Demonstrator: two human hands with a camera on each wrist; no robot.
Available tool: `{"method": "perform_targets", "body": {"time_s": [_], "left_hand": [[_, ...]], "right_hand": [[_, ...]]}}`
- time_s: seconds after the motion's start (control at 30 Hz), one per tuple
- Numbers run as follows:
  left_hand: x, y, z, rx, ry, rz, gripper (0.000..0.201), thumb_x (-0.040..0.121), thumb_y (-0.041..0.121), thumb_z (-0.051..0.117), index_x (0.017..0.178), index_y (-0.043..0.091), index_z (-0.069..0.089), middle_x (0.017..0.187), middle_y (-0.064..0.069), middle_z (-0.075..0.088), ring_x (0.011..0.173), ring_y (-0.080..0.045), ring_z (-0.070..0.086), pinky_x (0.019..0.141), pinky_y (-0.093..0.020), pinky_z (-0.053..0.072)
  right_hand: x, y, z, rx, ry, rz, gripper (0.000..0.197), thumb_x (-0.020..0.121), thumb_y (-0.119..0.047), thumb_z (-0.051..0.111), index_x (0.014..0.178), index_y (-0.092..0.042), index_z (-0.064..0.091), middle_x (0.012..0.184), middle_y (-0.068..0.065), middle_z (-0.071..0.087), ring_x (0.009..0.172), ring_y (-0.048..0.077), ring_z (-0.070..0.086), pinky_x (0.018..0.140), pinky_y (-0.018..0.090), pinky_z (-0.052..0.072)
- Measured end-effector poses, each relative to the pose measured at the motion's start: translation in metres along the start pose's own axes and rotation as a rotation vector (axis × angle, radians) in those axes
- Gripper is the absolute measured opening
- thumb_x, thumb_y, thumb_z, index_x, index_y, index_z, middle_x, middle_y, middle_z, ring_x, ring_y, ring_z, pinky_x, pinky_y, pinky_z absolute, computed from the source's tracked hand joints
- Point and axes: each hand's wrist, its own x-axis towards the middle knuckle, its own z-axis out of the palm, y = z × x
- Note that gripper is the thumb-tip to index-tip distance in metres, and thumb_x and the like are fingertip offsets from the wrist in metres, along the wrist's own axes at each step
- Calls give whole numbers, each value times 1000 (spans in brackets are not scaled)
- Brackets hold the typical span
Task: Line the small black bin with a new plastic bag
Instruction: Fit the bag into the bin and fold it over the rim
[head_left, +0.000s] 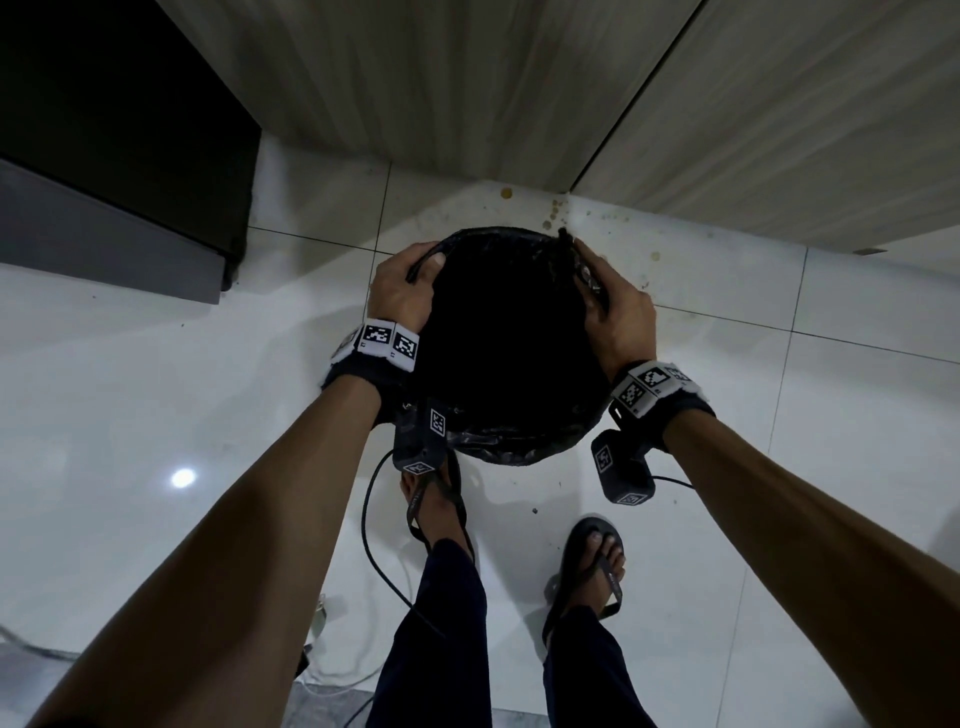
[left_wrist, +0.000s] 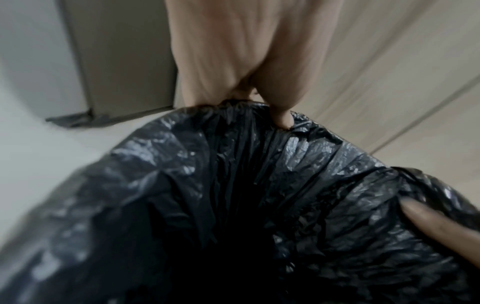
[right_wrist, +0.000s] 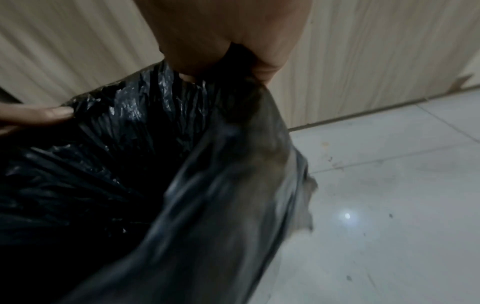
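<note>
Feet in sandals (head_left: 592, 566), 6 o'clock. Small black bin (head_left: 524, 451) on tiled floor (head_left: 156, 405), centre. Plastic bag (left_wrist: 324, 164) inside, mouth spread over rim. Left hand (head_left: 400, 291), 10 o'clock, pinches bag edge; right hand (head_left: 618, 306), 2 o'clock, pinches opposite edge. Step: seating rim, likely near done. Next: fold far edge down evenly. Cabinet doors (head_left: 519, 88), 12 o'clock.
</note>
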Motion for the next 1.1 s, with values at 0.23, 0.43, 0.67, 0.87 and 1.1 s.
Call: {"method": "perform_targets", "body": {"time_s": [0.23, 0.43, 0.67, 0.87, 1.1], "left_hand": [[-15, -1, -8, -125, 104, -77, 31, 96, 12, 51, 125, 4, 60, 114, 1, 60, 107, -10, 55, 72, 6, 39], [-16, 25, -4, 345, 122, 190, 49, 86, 19, 59, 133, 26, 50, 137, -1, 52, 129, -19, 43, 112, -29, 30], [21, 51, 20, 522, -235, 327, 43, 89, 14, 53, 128, 31, 57, 129, 1, 62, 121, -22, 55, 105, -30, 40], [43, 44, 19, 424, -259, 162, 31, 90, 19, 57, 117, 32, 66, 123, 4, 67, 114, -18, 60, 100, -25, 45], [43, 31, 11, 322, -217, 77, 24, 86, 39, 61, 107, 30, 71, 106, 5, 72, 101, -15, 65, 93, -32, 51]], "right_hand": [[8, 4, -11, 40, 29, 130, 33, 91, -25, 42, 110, -13, 66, 82, 14, 67, 80, 31, 63, 68, 30, 40], [37, -6, -8, 176, -29, 441, 37, 98, -28, 47, 109, 2, 66, 89, 18, 63, 86, 27, 60, 70, 30, 40], [43, -8, -11, 207, 51, 335, 61, 86, -23, 50, 145, -27, 35, 127, 16, 58, 115, 31, 57, 102, 43, 47], [51, -29, -8, -313, -79, -350, 72, 79, -39, 58, 146, -31, 33, 155, 6, 32, 144, 34, 25, 115, 54, 25], [50, -26, 4, -146, -148, -218, 42, 95, -23, 47, 136, -31, 49, 125, 14, 65, 106, 38, 63, 87, 40, 49]]}}
